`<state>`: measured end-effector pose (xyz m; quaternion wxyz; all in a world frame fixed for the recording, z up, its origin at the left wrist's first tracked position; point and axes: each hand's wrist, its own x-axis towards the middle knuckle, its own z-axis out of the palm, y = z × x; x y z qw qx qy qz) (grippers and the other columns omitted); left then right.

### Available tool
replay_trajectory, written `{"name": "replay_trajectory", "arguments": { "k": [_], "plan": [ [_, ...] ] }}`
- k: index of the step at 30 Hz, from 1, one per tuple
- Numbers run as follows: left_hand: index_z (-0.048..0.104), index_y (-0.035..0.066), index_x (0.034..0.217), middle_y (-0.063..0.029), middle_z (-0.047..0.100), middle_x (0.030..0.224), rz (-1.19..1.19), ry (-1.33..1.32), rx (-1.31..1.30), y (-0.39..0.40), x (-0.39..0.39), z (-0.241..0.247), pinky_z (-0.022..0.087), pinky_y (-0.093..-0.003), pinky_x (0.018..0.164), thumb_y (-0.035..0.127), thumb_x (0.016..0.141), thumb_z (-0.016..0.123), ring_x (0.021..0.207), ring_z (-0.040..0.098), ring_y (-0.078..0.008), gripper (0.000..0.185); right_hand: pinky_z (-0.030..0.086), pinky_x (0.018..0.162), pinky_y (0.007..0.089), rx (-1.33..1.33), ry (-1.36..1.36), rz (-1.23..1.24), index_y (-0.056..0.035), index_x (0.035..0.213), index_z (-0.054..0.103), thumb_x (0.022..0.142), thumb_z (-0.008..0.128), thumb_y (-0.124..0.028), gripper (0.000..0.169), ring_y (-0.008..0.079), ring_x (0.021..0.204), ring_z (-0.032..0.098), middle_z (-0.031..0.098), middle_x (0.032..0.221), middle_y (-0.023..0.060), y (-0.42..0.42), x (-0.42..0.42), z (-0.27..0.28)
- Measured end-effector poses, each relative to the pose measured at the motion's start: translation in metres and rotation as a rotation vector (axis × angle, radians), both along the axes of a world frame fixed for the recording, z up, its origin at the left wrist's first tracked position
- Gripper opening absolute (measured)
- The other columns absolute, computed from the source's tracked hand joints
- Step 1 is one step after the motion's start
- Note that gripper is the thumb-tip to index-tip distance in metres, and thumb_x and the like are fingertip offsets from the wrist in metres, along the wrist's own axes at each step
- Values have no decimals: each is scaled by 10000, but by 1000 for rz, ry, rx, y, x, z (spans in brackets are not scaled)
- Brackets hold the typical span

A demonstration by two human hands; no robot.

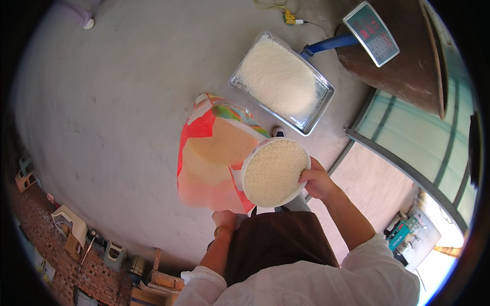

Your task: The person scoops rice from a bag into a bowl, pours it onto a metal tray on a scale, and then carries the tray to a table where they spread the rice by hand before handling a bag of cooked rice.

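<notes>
A round white tub (240,176) filled with pale grain, which looks like rice (276,172), is in my right hand (317,179). My thumb lies over its rim and the fingers are around the outside. Left of the tub, a red, white and translucent plastic bag (195,153) stands with its mouth spread. More grain (229,143) shows inside it. My left hand (224,220) is closed at the bag's near edge, its fingertips partly hidden. Beyond the tub, a heap of pale grain (275,72) covers most of the metal tray (325,101) of a scale.
The scale's lit display (371,33) stands on a blue post (329,44), beside a large brown vessel (394,69). A yellow power socket (289,18) lies on the concrete floor (115,95). Stools (115,254) and boxes line the brick area at lower left. A framed doorway (383,160) is at right.
</notes>
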<state>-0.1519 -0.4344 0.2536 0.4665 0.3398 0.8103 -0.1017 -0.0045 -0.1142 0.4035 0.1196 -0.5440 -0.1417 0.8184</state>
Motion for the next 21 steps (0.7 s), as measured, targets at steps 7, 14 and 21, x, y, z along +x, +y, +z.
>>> {"name": "replay_trajectory", "arguments": {
  "k": [7, 14, 21],
  "plan": [
    [618, 111, 926, -110, 635, 868, -66, 5, 174, 19, 19, 8, 461, -426, 710, 303, 822, 490, 817, 590, -320, 253, 415, 916, 318, 151, -98, -140, 3, 1237, 434, 555, 473, 57, 685, 217, 1056, 528, 561, 1126, 103, 56, 93, -33],
    [511, 143, 1169, -107, 517, 1214, -320, -250, -178, -33, 40, -1, 404, -430, 892, 272, 882, 415, 1125, 478, -268, 329, 468, 844, 393, 105, -218, -307, -45, 1204, 452, 621, 462, 49, 590, 204, 961, 536, 530, 1067, 66, 101, 165, -208],
    [525, 125, 1137, -114, 536, 1164, -244, -72, -306, 11, 51, 10, 417, -434, 860, 310, 869, 417, 1078, 502, -280, 343, 480, 817, 488, 37, -425, -406, -93, 1215, 429, 637, 485, 14, 591, 267, 997, 515, 505, 1088, 94, 141, 170, -362]
  ]
}}
